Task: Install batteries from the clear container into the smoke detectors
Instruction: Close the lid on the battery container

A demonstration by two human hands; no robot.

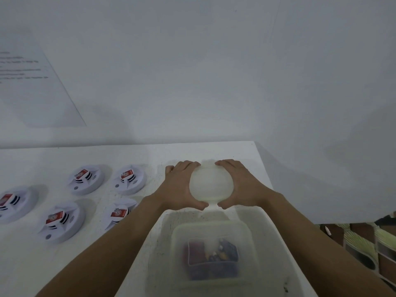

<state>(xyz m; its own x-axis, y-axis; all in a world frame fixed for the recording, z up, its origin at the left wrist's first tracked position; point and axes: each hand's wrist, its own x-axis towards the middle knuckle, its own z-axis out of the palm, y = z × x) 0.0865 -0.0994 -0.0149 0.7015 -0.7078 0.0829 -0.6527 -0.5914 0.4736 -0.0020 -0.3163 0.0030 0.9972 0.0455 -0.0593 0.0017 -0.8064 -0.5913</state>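
White surface [128, 159] against bare wall: both hands, left hand [182, 187] and right hand [242, 185], clamped around a round white lid [211, 185] at 12 o'clock, clear container [211, 254] of batteries lying toward 6, smoke detectors [85, 179] off at 9.

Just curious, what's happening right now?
Both hands, left hand and right hand, grip the lid. Clear container open, batteries inside. Smoke detectors untouched.
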